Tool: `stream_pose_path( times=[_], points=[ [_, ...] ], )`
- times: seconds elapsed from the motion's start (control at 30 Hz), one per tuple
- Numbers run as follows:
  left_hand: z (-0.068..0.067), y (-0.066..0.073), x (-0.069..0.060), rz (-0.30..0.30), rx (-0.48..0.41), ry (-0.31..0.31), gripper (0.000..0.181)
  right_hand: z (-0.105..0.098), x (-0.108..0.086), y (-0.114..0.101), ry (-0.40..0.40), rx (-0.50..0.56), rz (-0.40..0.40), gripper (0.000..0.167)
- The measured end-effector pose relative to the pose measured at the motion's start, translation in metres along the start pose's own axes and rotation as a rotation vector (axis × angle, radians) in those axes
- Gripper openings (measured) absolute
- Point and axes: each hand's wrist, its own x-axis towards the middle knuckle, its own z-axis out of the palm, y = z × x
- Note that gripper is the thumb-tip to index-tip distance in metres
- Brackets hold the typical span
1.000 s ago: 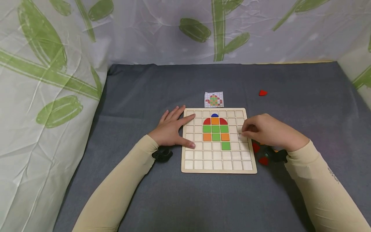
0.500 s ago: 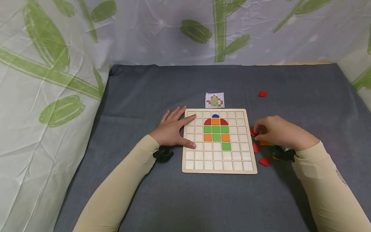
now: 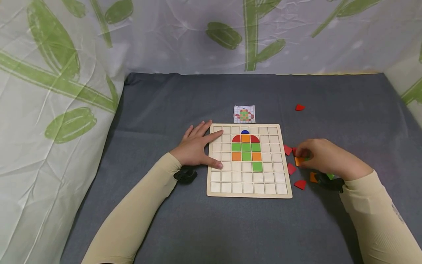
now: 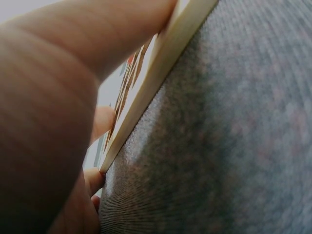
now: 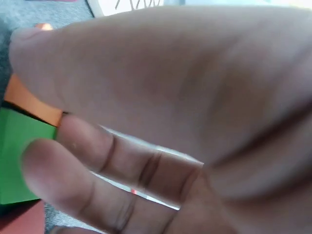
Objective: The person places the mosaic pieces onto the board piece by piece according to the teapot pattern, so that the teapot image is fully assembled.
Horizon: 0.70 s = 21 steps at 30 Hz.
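A pale cloth printed with green leaves (image 3: pixel 70 125) is hanging at the far left, and next a beige sleeve (image 3: pixel 132 209) is leading to the left hand (image 3: pixel 194 148), which is spreading wide, its thumb and index finger resting on the left edge of the wooden grid board (image 3: pixel 249 187). The board is lying flat on the grey cloth (image 3: pixel 184 234), its inlaid tiles forming three columns: red, green and orange on the left; blue, orange, green, green in the middle; red, green, orange, green on the right. A picture card (image 3: pixel 244 114) is lying just beyond the far edge. Right of the board, loose red pieces (image 3: pixel 291 169) are lying near an orange tile (image 3: pixel 299 161). The right hand (image 3: pixel 329 157) is bending narrowly over that tile; whether it is gripping it, I cannot tell.
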Motion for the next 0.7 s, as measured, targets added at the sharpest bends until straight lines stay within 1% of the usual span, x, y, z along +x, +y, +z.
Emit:
stream_pose_path(
  times=[0.17,0.33,0.5,0.7],
  points=[
    [0.000,-0.001,0.000,0.005,-0.002,0.001,0.117,0.003,-0.001,0.000,0.011,-0.011,-0.004,0.020],
    [0.002,-0.001,0.000,0.003,-0.003,0.000,0.118,0.003,0.000,-0.002,0.004,-0.010,0.000,0.020],
    [0.001,-0.001,0.000,0.007,-0.005,0.009,0.118,0.002,0.002,-0.006,-0.015,0.019,0.011,0.018],
    [0.001,-0.002,0.000,0.006,-0.005,0.007,0.118,0.000,0.002,-0.011,-0.050,0.024,-0.009,0.018]
  ],
)
